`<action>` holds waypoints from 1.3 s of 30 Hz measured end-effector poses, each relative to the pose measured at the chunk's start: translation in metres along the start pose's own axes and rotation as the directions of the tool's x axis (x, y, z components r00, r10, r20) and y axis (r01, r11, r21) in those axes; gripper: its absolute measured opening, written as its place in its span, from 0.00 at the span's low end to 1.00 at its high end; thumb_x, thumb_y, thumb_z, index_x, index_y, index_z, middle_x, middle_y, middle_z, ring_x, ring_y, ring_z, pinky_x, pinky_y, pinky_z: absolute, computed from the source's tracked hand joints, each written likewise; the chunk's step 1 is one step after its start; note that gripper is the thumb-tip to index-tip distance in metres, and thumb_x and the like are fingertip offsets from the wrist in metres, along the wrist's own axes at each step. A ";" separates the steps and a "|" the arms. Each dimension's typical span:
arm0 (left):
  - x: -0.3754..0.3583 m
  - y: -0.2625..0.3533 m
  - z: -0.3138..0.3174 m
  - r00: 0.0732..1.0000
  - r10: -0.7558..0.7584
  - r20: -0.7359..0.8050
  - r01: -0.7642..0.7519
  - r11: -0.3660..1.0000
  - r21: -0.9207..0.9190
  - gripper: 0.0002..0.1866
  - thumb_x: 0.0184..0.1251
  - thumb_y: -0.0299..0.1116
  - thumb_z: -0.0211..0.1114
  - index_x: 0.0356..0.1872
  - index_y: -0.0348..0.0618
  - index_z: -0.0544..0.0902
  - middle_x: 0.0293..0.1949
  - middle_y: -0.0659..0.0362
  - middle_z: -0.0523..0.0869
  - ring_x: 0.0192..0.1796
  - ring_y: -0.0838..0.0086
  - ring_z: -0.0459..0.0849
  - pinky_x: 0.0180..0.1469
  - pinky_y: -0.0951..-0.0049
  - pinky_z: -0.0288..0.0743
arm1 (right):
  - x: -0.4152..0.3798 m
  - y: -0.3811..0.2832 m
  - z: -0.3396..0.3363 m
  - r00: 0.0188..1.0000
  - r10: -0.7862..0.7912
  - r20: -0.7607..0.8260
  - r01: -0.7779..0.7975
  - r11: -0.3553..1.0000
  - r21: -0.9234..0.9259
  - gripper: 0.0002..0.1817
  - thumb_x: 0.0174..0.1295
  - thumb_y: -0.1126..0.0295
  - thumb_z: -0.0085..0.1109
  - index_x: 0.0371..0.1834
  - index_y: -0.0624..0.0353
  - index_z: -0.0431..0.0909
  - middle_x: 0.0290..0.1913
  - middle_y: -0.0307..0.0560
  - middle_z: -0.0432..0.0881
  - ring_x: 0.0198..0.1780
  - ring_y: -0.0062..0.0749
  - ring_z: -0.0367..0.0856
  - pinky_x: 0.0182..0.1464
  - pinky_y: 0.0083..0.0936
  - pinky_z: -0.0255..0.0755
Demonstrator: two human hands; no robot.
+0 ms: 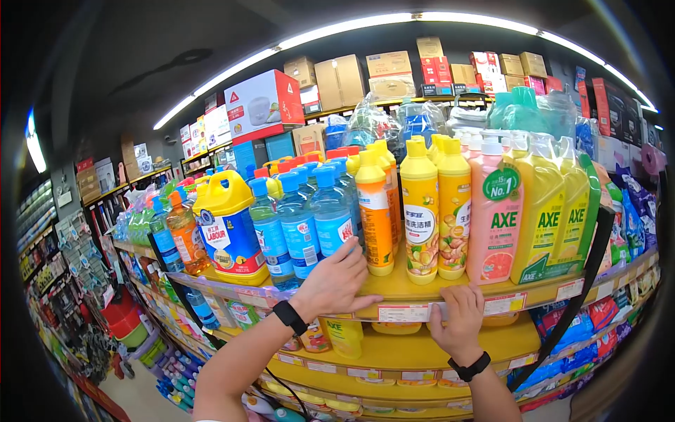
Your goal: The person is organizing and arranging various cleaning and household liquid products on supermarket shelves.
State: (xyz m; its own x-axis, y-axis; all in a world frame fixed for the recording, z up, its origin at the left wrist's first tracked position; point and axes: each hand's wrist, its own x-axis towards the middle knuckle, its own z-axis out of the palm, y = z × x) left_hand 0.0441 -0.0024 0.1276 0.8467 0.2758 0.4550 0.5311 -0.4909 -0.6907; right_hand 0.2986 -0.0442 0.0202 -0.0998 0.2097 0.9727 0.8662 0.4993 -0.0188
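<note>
My left hand (339,278) is open, its fingers against the lower part of a blue-labelled bottle (332,224) and its thumb stretched along the shelf edge. My right hand (458,316) curls over the front of the yellow shelf (376,287), fingertips on top and thumb by the price strip (404,313). A small pale patch shows beside that thumb; I cannot make out what it is. Just behind my hands stand an orange bottle (375,211), yellow dish soap bottles (420,218) and a pink AXE bottle (496,211), all upright.
A yellow and blue LABOUR jug (228,228) stands to the left, yellow AXE bottles (541,218) to the right. Lower shelves (415,344) hold more goods. A black upright strap (598,239) crosses the shelf at the right. Boxes (264,105) are stacked behind.
</note>
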 end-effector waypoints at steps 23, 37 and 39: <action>0.022 -0.010 0.000 0.955 -0.117 0.273 0.066 0.979 0.191 0.37 0.71 0.59 0.45 0.43 0.27 0.84 0.53 0.44 0.82 0.64 0.56 0.73 0.75 0.55 0.50 | 0.001 -0.003 -0.001 1.000 0.004 0.021 -0.004 1.000 0.014 0.18 0.53 0.73 0.63 0.48 0.64 0.76 0.45 0.52 0.78 0.51 0.48 0.76 0.64 0.49 0.63; 0.030 0.001 -0.002 0.832 -0.158 0.532 -0.081 0.914 0.398 0.18 0.71 0.44 0.52 0.50 0.53 0.88 0.48 0.63 0.89 0.59 0.66 0.80 0.72 0.50 0.51 | 0.001 -0.007 -0.007 0.995 -0.012 0.098 0.012 1.000 0.000 0.18 0.55 0.75 0.62 0.50 0.66 0.75 0.47 0.54 0.76 0.54 0.51 0.73 0.66 0.51 0.59; 0.032 0.005 -0.001 0.807 -0.214 0.551 -0.099 0.869 0.484 0.20 0.73 0.45 0.50 0.55 0.51 0.85 0.52 0.62 0.86 0.62 0.67 0.78 0.73 0.48 0.50 | 0.001 -0.010 -0.005 0.996 -0.013 0.089 0.014 1.000 -0.015 0.18 0.55 0.75 0.61 0.50 0.66 0.74 0.46 0.55 0.76 0.54 0.51 0.73 0.65 0.51 0.59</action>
State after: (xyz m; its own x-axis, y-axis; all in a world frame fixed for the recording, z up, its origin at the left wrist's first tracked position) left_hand 0.0736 0.0029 0.1389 0.5874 0.7827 0.2057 0.3937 -0.0542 -0.9176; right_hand 0.2925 -0.0527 0.0226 -0.1539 0.2771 0.9485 0.8720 0.4895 -0.0015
